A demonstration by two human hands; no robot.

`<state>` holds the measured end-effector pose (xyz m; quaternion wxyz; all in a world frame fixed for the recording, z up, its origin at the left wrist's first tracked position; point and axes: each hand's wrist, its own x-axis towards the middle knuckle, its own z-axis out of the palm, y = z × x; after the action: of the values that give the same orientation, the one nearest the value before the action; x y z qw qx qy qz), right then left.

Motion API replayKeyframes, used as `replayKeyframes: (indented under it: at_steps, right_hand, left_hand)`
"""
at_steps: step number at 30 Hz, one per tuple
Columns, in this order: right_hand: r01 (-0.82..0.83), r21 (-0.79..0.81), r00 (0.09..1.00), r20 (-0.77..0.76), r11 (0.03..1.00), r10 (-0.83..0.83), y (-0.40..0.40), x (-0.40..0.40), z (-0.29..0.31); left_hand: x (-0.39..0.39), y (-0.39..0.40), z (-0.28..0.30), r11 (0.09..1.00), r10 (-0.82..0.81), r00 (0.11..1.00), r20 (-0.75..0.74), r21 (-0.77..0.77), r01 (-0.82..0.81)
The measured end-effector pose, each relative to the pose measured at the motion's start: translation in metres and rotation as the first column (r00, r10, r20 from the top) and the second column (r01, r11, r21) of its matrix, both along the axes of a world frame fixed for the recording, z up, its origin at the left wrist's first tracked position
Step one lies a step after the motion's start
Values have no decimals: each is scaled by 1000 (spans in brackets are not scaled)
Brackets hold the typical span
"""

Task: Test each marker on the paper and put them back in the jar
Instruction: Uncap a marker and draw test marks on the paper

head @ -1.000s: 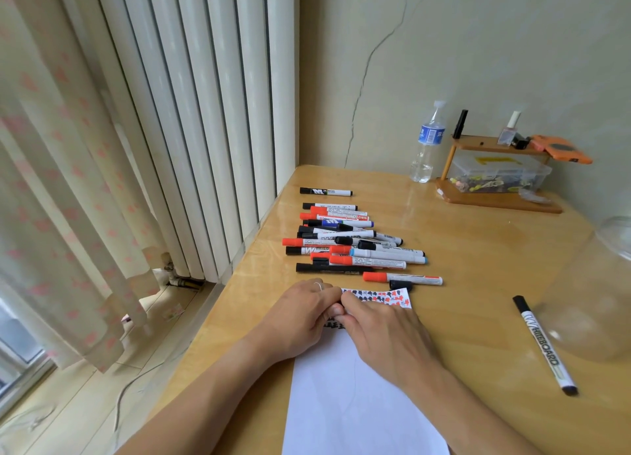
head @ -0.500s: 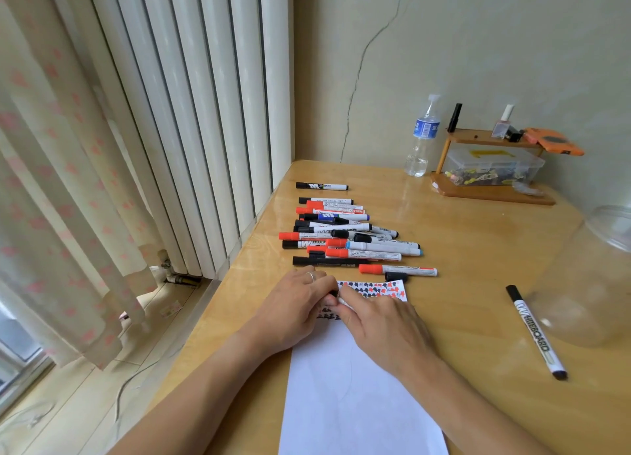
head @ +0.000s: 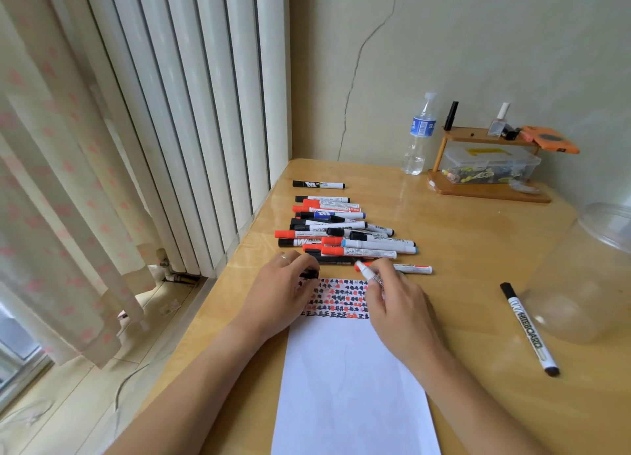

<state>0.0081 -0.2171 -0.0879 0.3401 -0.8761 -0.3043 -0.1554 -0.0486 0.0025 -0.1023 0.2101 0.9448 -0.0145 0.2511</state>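
Note:
A white sheet of paper [head: 351, 386] lies in front of me, its top edge covered with rows of black and red test marks [head: 338, 297]. My right hand [head: 399, 304] pinches a white-bodied marker [head: 368, 274] just above the marks, its end pointing up and left. My left hand [head: 283, 290] grips a black cap [head: 310, 274] at the paper's top left corner. Behind the hands lies a pile of several red-, black- and blue-capped markers [head: 341, 232]. The clear plastic jar [head: 587, 277] stands at the right, with one black marker [head: 529, 328] on the table beside it.
A red-capped marker [head: 409, 268] lies just behind my right hand. At the back stand a water bottle [head: 418, 137] and a small wooden shelf [head: 488, 188] with a plastic box. The radiator [head: 191, 113] and curtain border the table's left edge.
My hands were pressed together over the paper's top edge. They have drawn apart: the left one now has the black cap and the right one the uncapped marker.

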Motion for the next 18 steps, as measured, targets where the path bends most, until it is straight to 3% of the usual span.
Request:
replayKeyframes:
  at_steps: [5,10,13,16,18]
  right_hand:
    - [-73,186,978,-181,980,107,-3,9,-1]
    - [-152,210,969,-163,966,188,-4,12,-2]
    - [-139,239,962,-196,961,188,-3,15,-6]
    - [-84,375,893,-383,923,237,-1,17,-5]
    - [-16,524,808,-494,852,319,1,18,1]
  left_hand:
    - [20,-5,10,994,63,998,-2,90,-63]
    - [35,-5,8,989,80,994,-77,127,-70]
    - [30,-5,5,991,71,996,-49,117,-65]
    - [18,-5,9,993,-15,1000,0,116,15]
    - [6,-9,14,985,-137,989,-58,100,142]
